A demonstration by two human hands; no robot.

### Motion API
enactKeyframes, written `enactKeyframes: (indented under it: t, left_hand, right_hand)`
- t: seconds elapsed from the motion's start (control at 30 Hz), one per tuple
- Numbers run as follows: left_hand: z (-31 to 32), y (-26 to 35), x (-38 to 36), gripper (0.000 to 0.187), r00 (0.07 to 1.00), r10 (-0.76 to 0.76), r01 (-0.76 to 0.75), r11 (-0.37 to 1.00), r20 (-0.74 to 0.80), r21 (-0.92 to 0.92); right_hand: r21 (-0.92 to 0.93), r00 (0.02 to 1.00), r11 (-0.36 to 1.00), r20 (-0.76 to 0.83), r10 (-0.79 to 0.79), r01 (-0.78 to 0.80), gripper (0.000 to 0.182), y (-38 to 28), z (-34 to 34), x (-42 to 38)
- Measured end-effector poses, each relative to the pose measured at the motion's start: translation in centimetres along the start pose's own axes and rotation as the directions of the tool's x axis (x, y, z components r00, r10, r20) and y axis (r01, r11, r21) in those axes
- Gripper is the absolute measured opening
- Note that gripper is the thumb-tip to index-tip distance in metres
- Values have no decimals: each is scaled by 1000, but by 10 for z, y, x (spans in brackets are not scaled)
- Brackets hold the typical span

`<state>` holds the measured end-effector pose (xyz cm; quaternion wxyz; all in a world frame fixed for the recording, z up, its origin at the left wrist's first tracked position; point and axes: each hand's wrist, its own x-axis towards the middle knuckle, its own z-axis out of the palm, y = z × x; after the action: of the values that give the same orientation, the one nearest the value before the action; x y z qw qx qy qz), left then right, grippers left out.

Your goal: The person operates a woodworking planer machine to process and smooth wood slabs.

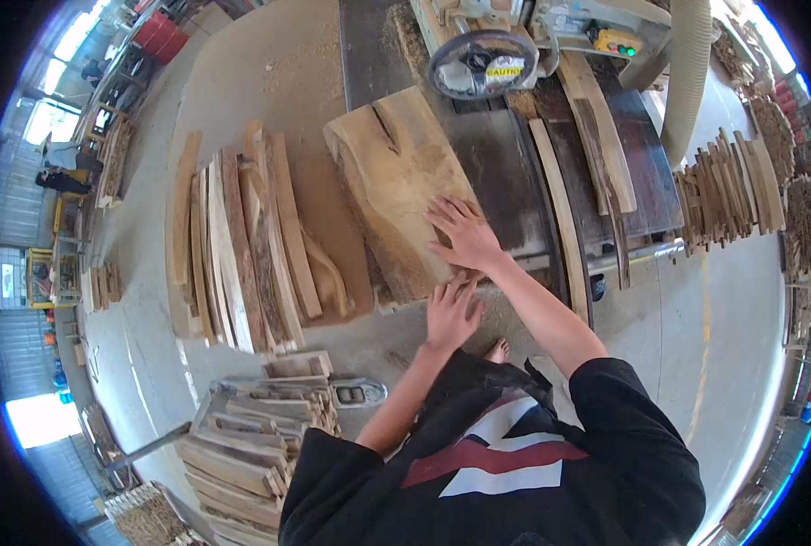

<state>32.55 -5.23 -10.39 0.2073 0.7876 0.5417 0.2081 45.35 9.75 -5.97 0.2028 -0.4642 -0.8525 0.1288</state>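
Hazards, in descending order of size: the thick wood slab point(401, 187) lies flat on the dark machine table point(501, 150), its left side reaching over the adjoining dusty surface point(255, 68). Its evident weight and irregular bark edge could cause it to pivot or bind if pushed unevenly. The split point(387, 129) in its far end could widen under side load. The right hand point(467, 237) is released, palm down with fingers spread on the slab's upper face; the left hand point(452, 314) is unclenched, fingers against the near end. Neither hand encloses the wood, so dusty faces could let the fingers slip. A bare foot point(498, 348) is visible below the near end and could be struck if the slab tips off. Surroundings, in descending order: a large pile of boards point(237, 460) occupies the floor at lower left; a stack of strips point(241, 237) lies left of the slab and limits sideways clearance. Ahead, the machine's handwheel point(485, 65) and its mounting obstruct the far right side. A corrugated hose point(689, 73) hangs farther right. A narrow strip point(560, 205) lies lengthwise right of the slab, restricting travel that way.
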Motion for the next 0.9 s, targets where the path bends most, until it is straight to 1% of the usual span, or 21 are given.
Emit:
enactKeyframes:
  t: [0.03,0.07,0.13,0.17,0.2,0.23,0.27,0.3,0.33,0.37,0.4,0.43,0.5,0.53,0.57,0.63,0.67,0.73,0.8,0.83,0.9]
  left_hand:
    - [10,-7,-22,77,996,88,-84,980,14,-183]
    - [8,-3,-43,77,998,70,-70,982,-11,-174]
    - [-9,6,-69,71,975,139,-155,985,-175,-76]
    - [-21,14,-77,71,973,147,-160,985,-179,-66]
    - [-48,41,-81,72,970,20,2,996,-241,93]
    - [-63,57,-85,73,942,-90,172,957,-322,234]
    - [-57,50,-93,83,922,-203,281,937,-331,208]
    - [-48,37,-100,83,926,-191,268,940,-325,210]
    - [-37,22,-105,89,928,-237,242,970,-286,-19]
    - [-31,11,-108,94,934,-271,213,945,-232,-249]
    - [-29,4,-109,94,941,-252,194,949,-225,-248]
    - [-28,1,-106,96,948,-240,191,954,-207,-231]
    - [-25,4,-96,99,956,-219,176,960,-194,-219]
    - [-28,7,-90,96,961,-212,194,975,-177,-112]
    - [-32,9,-83,94,965,-207,210,978,-160,-2]
    - [-32,9,-65,93,966,-209,212,977,-149,6]
    - [-32,9,-56,92,966,-221,225,974,-134,13]
    - [-36,11,-25,90,971,-179,182,983,-156,5]
    - [-33,11,-8,88,975,-137,138,990,-174,-7]
    - [-29,9,0,88,982,-124,126,992,-144,5]
    - [-24,6,17,88,987,-104,106,994,-121,6]
  right_hand:
    - [16,998,1000,60,22,-23,60,-5,-5,-21]
    - [17,998,1000,64,-10,9,60,-10,-8,-40]
    - [-39,999,998,36,40,-39,60,-21,-12,-74]
    - [-38,999,999,24,36,-35,60,-26,-14,-90]
    - [-50,998,997,13,67,-66,61,-31,-17,-108]
    - [-65,995,993,0,98,-98,61,-33,-21,-125]
    - [-69,994,991,-7,112,-113,61,-35,-22,-139]
    - [-72,992,990,-16,124,-125,61,-37,-24,-152]
    - [-75,989,986,-7,147,-147,60,-39,-25,-162]
    - [-79,985,982,0,173,-173,59,-41,-26,-172]
    - [-51,980,979,-23,198,-199,54,-42,-26,-180]
    - [-60,977,976,-36,209,-211,54,-41,-24,-188]
    - [3,963,967,-83,255,-255,49,-38,-21,-201]
    - [63,963,971,-126,238,-232,47,-38,-23,-208]
    - [59,961,970,-135,241,-235,47,-40,-24,-215]
    - [118,943,956,-173,285,-268,50,-46,-27,-228]
    - [117,942,956,-176,286,-269,50,-49,-27,-235]
    - [129,867,887,-189,461,-443,56,-52,-31,-242]
    - [80,841,863,-200,504,-498,57,-53,-35,-239]
    - [33,816,839,-215,536,-543,59,-52,-37,-236]
    - [4,810,830,-211,547,-558,60,-45,-37,-234]
